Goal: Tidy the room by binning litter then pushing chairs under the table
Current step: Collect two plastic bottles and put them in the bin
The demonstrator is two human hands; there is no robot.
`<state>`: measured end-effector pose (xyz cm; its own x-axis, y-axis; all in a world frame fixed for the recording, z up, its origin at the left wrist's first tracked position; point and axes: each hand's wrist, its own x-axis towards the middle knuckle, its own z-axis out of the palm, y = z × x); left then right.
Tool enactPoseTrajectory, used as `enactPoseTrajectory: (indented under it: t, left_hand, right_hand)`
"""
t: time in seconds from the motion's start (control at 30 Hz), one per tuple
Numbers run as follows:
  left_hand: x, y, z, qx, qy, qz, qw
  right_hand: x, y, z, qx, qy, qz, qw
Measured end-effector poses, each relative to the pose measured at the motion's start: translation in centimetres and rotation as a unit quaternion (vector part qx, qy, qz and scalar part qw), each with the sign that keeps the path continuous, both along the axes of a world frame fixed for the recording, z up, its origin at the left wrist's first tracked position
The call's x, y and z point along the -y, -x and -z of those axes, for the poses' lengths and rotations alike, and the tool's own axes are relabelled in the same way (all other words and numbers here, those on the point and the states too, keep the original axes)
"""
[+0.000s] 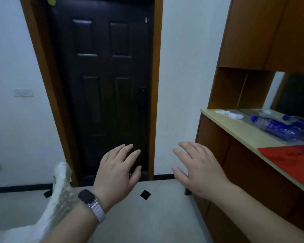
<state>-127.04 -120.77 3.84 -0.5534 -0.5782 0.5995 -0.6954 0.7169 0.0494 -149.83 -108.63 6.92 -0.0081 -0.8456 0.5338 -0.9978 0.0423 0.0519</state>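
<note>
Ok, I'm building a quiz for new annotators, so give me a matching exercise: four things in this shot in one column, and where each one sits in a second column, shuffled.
Things:
1. Clear blue plastic bottle
2. Crumpled white tissue
3. Flat red paper sheet
4. Dark-faced watch on a pale band

Places:
A. On the wrist of the left hand
B. Far end of the tan counter, nearest the wall
C. Lying on its side, mid-counter
D. Near end of the counter, by the picture's right edge

Pairs: 1-C, 2-B, 3-D, 4-A
</note>
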Motion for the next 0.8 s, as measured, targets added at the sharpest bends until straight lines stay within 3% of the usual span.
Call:
enactPoseTrajectory:
  t: [0.3, 0.8]
  left_hand:
    - [14.2, -0.5, -0.7, 0.015, 0.001, -0.027, 1.0]
    - [32.8, 8.2, -1.0, 0.064, -0.02, -0.192, 0.979]
  right_hand:
    - [14.4, 1.5, -0.2, 0.01, -0.025, 0.01, 1.0]
    - [41.1, 12.6, 2.1, 0.055, -0.032, -0.129, 0.99]
